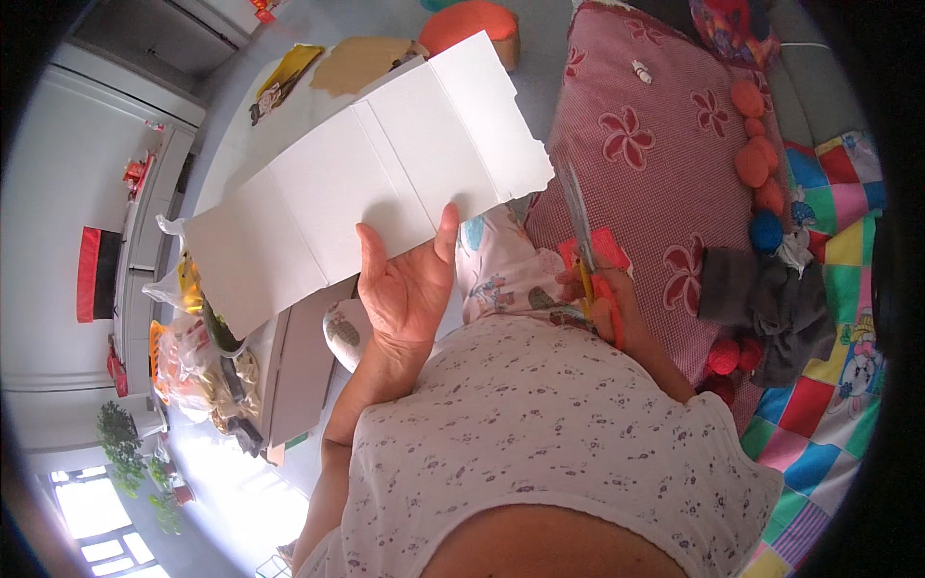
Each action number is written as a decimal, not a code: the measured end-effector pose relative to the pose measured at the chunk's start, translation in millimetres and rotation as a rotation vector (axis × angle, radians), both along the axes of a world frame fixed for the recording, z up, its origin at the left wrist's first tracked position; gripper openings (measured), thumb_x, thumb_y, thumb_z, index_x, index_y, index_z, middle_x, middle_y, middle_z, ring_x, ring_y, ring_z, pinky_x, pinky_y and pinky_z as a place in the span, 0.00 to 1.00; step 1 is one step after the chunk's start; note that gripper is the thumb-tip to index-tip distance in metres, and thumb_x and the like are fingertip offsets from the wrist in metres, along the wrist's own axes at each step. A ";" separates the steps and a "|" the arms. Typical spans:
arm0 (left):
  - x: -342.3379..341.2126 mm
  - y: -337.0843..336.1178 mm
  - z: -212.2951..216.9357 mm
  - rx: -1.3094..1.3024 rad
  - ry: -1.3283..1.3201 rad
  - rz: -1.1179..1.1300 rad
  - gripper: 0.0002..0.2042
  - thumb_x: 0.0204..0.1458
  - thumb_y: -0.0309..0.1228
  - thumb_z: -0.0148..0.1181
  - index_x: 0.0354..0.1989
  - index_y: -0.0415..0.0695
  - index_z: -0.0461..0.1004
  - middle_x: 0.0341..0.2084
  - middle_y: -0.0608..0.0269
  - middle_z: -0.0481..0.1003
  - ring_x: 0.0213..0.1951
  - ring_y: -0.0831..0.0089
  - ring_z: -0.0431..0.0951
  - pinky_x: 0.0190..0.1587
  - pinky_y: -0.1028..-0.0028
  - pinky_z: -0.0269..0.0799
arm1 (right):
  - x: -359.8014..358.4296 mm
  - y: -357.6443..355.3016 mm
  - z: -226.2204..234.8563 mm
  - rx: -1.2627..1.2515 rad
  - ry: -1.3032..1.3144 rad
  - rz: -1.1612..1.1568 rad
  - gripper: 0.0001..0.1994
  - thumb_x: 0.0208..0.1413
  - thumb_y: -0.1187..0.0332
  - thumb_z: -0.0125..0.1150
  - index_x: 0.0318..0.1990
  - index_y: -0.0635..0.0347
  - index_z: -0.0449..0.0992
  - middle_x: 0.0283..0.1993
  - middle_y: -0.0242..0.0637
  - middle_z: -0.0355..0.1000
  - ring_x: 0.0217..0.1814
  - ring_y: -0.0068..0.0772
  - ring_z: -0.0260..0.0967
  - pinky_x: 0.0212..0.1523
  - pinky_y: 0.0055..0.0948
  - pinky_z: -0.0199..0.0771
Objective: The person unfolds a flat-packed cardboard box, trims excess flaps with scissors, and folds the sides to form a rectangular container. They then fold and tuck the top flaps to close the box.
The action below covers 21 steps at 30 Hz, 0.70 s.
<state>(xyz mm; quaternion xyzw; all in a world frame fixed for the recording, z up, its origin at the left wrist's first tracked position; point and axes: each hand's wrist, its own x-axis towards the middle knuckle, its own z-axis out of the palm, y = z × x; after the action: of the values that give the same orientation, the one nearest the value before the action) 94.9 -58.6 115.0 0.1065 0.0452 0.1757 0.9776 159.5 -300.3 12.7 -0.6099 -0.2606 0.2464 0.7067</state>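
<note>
A long white cardboard sheet (332, 169) with several fold lines is held up in front of me, tilted, its right end cut ragged. My left hand (409, 284) grips its lower edge, with the thumb and a fingertip on the near face; the other fingers are hidden behind it. My right hand (617, 303) holds scissors (586, 246) with orange and yellow handles over the sofa's edge, their blades pointing up beside the ragged end. The blades do not appear to touch the sheet. A small pink-red piece (609, 249) lies behind the scissors.
A red patterned sofa cover (617, 96) lies on the right, with red yarn balls (752, 159), a blue ball (766, 231) and dark cloth (761, 299). Brown cardboard (356, 65) and a yellow packet (292, 67) rest on the table beyond. Plastic bags (188, 361) sit at left. An orange stool (469, 27) stands behind.
</note>
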 end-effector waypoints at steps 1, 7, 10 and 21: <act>0.5 -0.8 0.1 0.010 -0.017 -0.017 0.18 0.54 0.44 0.49 0.48 0.46 0.66 0.53 0.64 0.64 0.57 0.62 0.59 0.61 0.59 0.56 | -1.7 2.6 9.2 0.017 0.240 -0.047 0.35 0.51 0.44 0.52 0.58 0.64 0.57 0.47 0.46 0.68 0.46 0.34 0.68 0.48 0.33 0.69; 0.7 -7.1 0.6 0.051 -0.022 -0.016 0.19 0.55 0.44 0.47 0.50 0.46 0.65 0.54 0.66 0.63 0.57 0.64 0.59 0.61 0.59 0.56 | -4.6 9.3 40.8 0.086 0.246 0.090 0.40 0.48 0.42 0.53 0.60 0.64 0.52 0.53 0.48 0.64 0.58 0.42 0.61 0.61 0.41 0.56; 1.0 -10.7 -1.0 0.092 -0.028 -0.029 0.20 0.56 0.45 0.45 0.51 0.47 0.64 0.55 0.66 0.62 0.58 0.65 0.59 0.61 0.59 0.55 | -4.1 12.5 53.7 0.049 0.243 0.060 0.43 0.46 0.41 0.56 0.61 0.64 0.51 0.54 0.48 0.63 0.59 0.42 0.59 0.62 0.42 0.53; 0.2 -16.6 -2.9 0.163 -0.016 -0.060 0.21 0.56 0.47 0.44 0.52 0.48 0.64 0.54 0.67 0.63 0.58 0.67 0.59 0.62 0.62 0.55 | -4.5 26.4 71.1 0.022 0.485 -0.089 0.45 0.44 0.39 0.56 0.61 0.63 0.50 0.54 0.49 0.62 0.59 0.40 0.59 0.59 0.39 0.58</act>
<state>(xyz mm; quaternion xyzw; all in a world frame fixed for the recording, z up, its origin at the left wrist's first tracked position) 95.1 -75.2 112.1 0.1855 0.0196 0.1502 0.9709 154.9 -273.9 83.8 -0.5363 -0.0588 0.3513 0.7652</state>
